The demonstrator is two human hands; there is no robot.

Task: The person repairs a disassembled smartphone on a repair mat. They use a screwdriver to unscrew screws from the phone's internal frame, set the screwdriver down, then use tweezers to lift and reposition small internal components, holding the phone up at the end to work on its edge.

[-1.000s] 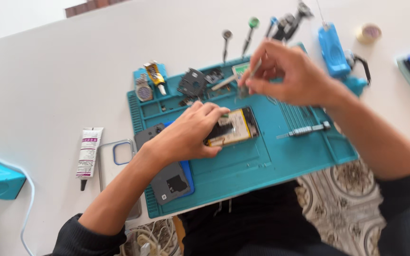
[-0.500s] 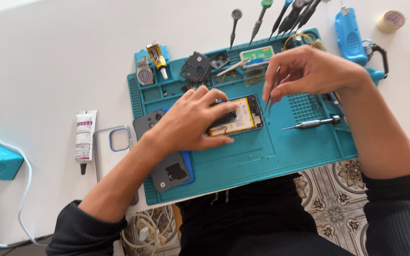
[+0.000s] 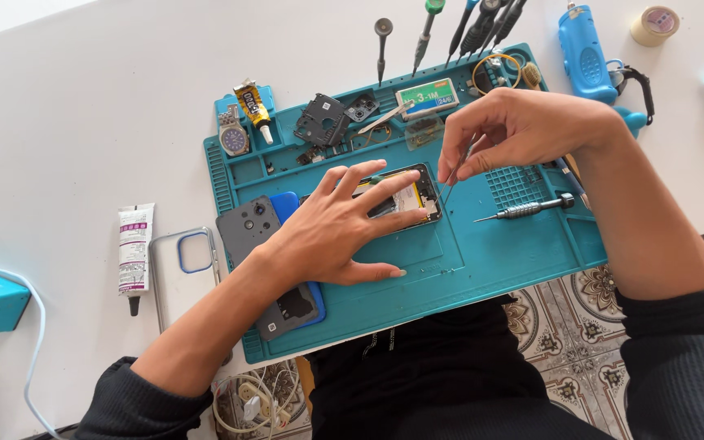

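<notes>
**Tweezers coming down onto the opened phone on the teal repair mat**

We are working at a white table [image 3: 83,98], over a teal silicone repair mat [image 3: 482,253] whose near edge is overhanging the table towards our lap. At its middle the opened phone [image 3: 413,195] is lying flat, insides up, and our left hand [image 3: 332,232] is pressing on it with fingers spread wide, pinning rather than gripping. Our right hand [image 3: 515,130] is pinching thin tweezers [image 3: 450,181] between thumb and forefinger, their tips now touching down at the phone's right edge. A second ago this hand was up among the parts trays at the far rim; half a second ago it was halfway down; we judge it is bringing the tool to bear inside the casing, though whether the tips are carrying any part is too small to tell.

Just right of the phone a precision screwdriver [image 3: 527,210] is lying across the mat, close under our right wrist. On the left, a grey back cover [image 3: 266,261] is resting over something blue, partly beneath our left forearm. Along the far rim are sitting a wristwatch [image 3: 232,138], a small glue tube [image 3: 253,104] and dark plastic parts [image 3: 323,122]. Off the mat, a clear phone case [image 3: 182,265] and a white tube [image 3: 133,248] are lying to the left, and a blue handheld tool [image 3: 584,53] beyond.
</notes>
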